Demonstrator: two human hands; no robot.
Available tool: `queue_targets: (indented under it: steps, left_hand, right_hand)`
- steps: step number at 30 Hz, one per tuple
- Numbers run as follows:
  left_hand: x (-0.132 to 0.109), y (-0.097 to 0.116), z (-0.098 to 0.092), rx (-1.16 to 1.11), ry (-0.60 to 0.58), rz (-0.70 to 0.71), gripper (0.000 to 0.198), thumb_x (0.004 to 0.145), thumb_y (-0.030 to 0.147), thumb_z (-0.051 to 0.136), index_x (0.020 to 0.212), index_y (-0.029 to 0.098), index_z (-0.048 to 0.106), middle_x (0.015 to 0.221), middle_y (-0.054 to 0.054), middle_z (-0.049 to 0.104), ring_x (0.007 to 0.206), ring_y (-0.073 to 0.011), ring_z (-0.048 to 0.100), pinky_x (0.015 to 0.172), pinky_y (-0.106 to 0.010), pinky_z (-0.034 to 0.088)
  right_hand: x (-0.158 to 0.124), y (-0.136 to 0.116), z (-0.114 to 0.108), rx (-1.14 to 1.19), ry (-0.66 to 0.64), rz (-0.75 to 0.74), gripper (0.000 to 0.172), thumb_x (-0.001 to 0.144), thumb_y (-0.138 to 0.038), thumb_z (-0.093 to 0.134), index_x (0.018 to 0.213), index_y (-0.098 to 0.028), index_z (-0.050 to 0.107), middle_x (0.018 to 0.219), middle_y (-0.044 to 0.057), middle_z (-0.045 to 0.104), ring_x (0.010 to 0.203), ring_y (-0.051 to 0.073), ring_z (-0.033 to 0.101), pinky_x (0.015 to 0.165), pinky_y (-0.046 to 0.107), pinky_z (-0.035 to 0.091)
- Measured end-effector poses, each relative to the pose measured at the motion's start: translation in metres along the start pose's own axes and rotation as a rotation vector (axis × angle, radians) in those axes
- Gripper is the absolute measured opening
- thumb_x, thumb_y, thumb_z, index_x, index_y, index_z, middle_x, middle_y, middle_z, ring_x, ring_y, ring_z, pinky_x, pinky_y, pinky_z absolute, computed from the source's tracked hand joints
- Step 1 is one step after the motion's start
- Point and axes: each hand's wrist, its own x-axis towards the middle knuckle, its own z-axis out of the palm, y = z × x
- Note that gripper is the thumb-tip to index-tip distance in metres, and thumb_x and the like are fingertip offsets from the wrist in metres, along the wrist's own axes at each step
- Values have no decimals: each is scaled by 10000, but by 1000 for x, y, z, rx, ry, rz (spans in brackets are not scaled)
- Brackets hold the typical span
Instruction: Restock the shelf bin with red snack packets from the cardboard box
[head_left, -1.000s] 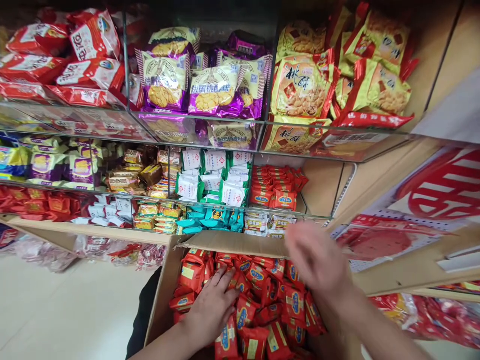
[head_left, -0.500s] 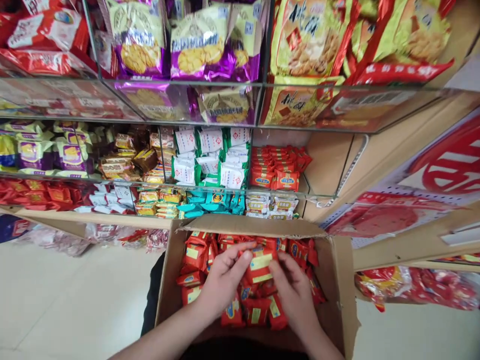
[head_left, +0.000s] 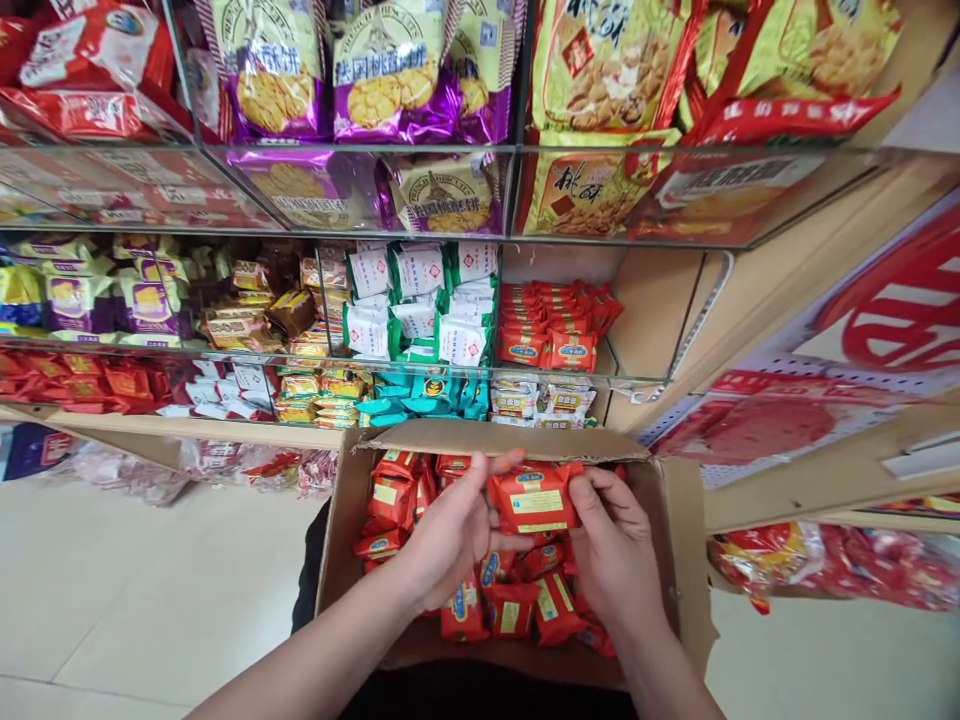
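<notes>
A stack of small red snack packets [head_left: 534,497] is held between both my hands above an open cardboard box [head_left: 679,560]. My left hand [head_left: 450,530] grips the stack's left side, fingers curled round it. My right hand [head_left: 611,545] grips its right side. Several more red packets [head_left: 510,605] lie loose in the box beneath. On the glass shelf straight ahead sits a neat row of the same red packets [head_left: 551,325], with bare shelf to its right.
Glass shelves [head_left: 360,235] hold purple biscuit bags [head_left: 375,80], yellow and red bags [head_left: 622,70], green-white packets [head_left: 420,305] and teal packets [head_left: 427,395]. A wooden shelf end with a red poster [head_left: 780,420] stands at the right. Pale tiled floor [head_left: 135,600] lies at the left.
Both hands went into the box, gathered red packets, and lifted a stack of them up between the two hands. The view tilted down and closer to the box.
</notes>
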Motion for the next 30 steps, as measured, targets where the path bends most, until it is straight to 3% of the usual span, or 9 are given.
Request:
queue_targets:
  steps: [3,5,7,11,15,18,22,27,30]
  left_hand:
    - [0,6,-2,-97,-167,-264,451,853,481,422,1153,163,535,951,-108,685,772,-202,673,599,-246,491]
    - [-1,10,-4,-72,-214,-318,365,837,403,501,1111,168,559,926,-96,686,735,-187,679,548,-192,463]
    - [-2,12,-4,-30,-179,-260,315,792,332,595,1067,180,582,929,-76,677,743,-173,674,566,-181,460]
    - [-3,13,0,128,-49,25,377,633,141,746,983,199,616,1004,-24,624,896,-132,603,740,-193,463]
    - [0,10,7,370,-26,311,446,634,78,726,1023,224,563,1015,-6,583,908,-128,564,789,-236,465]
    - [2,9,7,400,-7,336,467,661,113,705,1068,234,510,1008,-6,551,840,-121,571,738,-248,486]
    - [3,8,3,389,73,339,504,648,143,721,1087,244,493,968,14,523,771,-98,561,691,-232,492]
    - [-1,2,1,347,89,365,449,712,193,681,1101,245,462,936,2,562,830,-121,554,735,-240,468]
    - [-4,0,-5,367,67,374,437,740,227,658,1119,261,442,931,-3,564,853,-139,543,727,-256,459]
  right_hand:
    - [1,4,-10,-110,4,-65,117,714,-305,668,778,-214,632,724,-24,603,629,106,519,562,221,442]
    - [0,5,-14,-167,17,-85,96,732,-296,652,786,-217,642,724,-22,600,576,91,496,485,192,413]
    - [0,3,-16,-188,3,-156,64,742,-271,645,794,-235,655,770,-17,616,644,103,535,544,204,447]
    - [0,-9,-12,-187,-147,-238,138,774,-291,608,895,-255,664,1062,38,615,1031,202,531,877,363,425]
    - [-2,-17,-3,-61,-176,34,299,806,-413,541,1065,-270,588,1123,61,601,976,218,575,716,342,500]
    - [-2,-19,0,-93,-149,179,284,762,-389,608,995,-226,605,963,47,654,771,182,623,592,282,502]
    - [-3,-14,2,-128,-94,160,274,754,-390,612,949,-198,592,895,40,662,660,158,617,568,281,511]
    - [-17,-6,13,-161,-214,104,312,726,-346,650,991,-228,537,973,38,662,838,175,633,714,291,525]
    - [-15,-18,12,-313,-294,39,268,798,-347,559,1032,-223,516,1012,59,648,890,188,626,730,307,524]
